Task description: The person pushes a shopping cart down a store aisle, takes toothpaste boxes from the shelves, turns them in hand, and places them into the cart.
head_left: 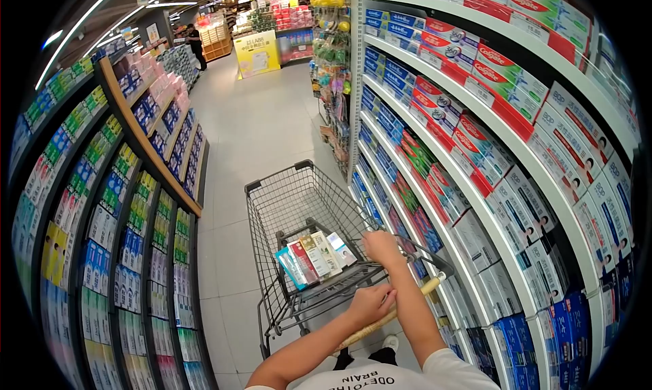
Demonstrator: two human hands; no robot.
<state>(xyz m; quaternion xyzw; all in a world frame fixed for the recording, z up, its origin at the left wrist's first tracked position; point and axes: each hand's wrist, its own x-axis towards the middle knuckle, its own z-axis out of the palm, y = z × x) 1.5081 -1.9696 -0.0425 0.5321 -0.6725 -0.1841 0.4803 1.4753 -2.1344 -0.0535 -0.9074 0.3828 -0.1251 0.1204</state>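
A black wire shopping cart [261, 213] stands in front of me. Several slim boxes [314, 257] in white, red, gold and blue lie side by side in its basket. My right hand [382, 247] is at the near right part of the basket, its fingers curled; what they hold, if anything, is hidden. My left hand [371, 304] is closed just above the cart's yellowish handle [367, 332], beside my right forearm; its palm is out of sight. My forearms reach across the handle.
Shelves of toothpaste boxes [489, 71] rise close on the right, near the cart. Shelves of packaged goods [102, 254] line the left. Tiled floor [234, 125] runs ahead between them. Farther off are a yellow display [258, 55] and a person in dark clothes [196, 45].
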